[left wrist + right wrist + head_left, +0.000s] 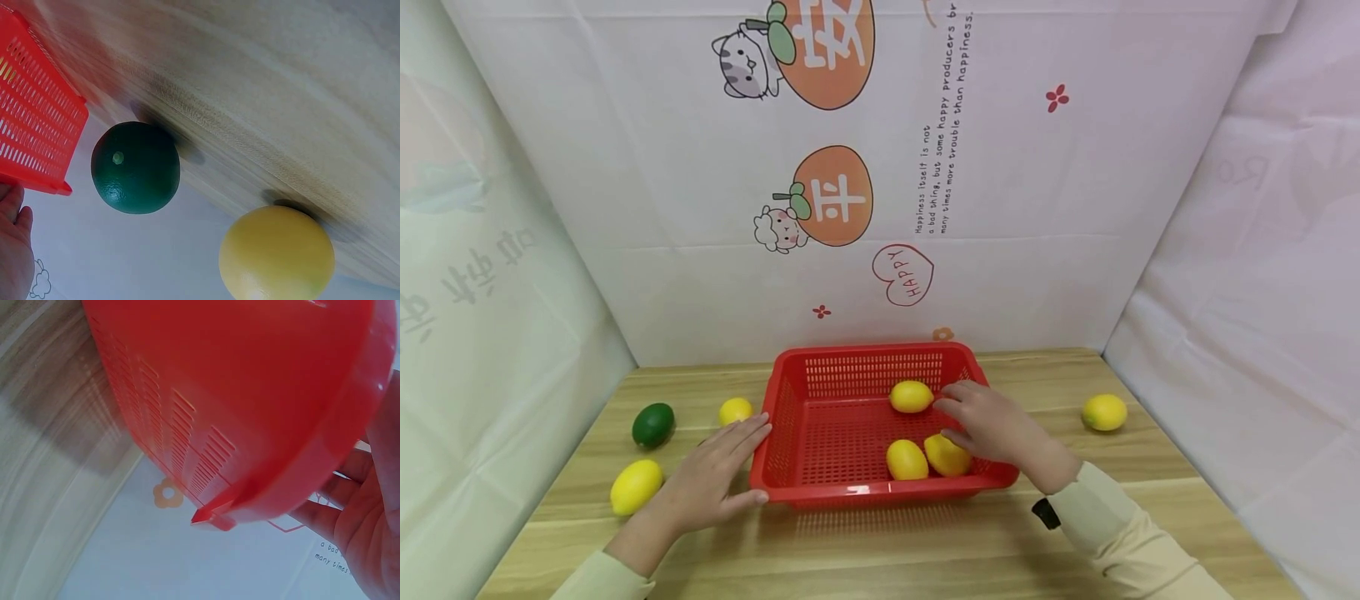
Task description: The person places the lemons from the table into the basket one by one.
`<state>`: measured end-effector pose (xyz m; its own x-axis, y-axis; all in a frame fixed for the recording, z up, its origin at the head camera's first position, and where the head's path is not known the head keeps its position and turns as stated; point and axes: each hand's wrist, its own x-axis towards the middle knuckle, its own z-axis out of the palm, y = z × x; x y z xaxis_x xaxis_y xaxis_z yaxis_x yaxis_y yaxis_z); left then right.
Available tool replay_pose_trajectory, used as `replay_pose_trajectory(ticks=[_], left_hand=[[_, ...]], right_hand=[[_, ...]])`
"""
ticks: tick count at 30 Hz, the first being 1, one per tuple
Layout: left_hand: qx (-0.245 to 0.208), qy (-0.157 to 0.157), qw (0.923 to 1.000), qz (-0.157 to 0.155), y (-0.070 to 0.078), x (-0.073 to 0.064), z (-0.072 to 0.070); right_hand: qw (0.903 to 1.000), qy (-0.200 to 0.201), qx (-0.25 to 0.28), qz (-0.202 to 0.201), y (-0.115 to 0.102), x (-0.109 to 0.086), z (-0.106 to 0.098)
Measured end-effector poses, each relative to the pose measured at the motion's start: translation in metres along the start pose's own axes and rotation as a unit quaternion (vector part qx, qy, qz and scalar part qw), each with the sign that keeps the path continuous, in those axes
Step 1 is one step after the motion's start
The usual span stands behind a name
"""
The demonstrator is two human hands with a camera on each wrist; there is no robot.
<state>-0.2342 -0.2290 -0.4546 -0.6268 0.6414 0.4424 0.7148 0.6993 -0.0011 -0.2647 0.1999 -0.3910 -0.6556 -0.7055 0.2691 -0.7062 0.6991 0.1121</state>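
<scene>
A red plastic basket [850, 492] with slotted walls holds three yellow lemons: one lemon [912, 397] toward the back, another lemon [907, 461] at the front, and a third lemon [949, 457] beside it. My right hand [992, 425] reaches over the basket's right rim, fingers loosely bent above the lemons and holding none. In the right wrist view, the basket wall [250, 387] covers part of this hand [362, 519]. My left hand [707, 479] lies along the left rim, fingers extended against it. Beyond that hand is a yellow lemon [735, 411], partly hidden by the fingers.
On the wooden table [865, 558], a dark green oval fruit [653, 425] and a yellow lemon [636, 487] lie left of my left hand. Another lemon [1105, 412] sits at the far right. A printed white cloth [1000, 275] stands behind the basket, with white sheets on both sides.
</scene>
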Motion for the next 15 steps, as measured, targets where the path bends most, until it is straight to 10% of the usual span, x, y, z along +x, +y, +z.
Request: replay_pose_trajectory(ticks=[15], left_hand=[[-0.004, 0.000, 1.0000, 0.001, 0.0009, 0.0007, -0.0011]], right_hand=[[0.9982, 0.054, 0.000, -0.025, 0.0064, -0.0021, -0.0099]])
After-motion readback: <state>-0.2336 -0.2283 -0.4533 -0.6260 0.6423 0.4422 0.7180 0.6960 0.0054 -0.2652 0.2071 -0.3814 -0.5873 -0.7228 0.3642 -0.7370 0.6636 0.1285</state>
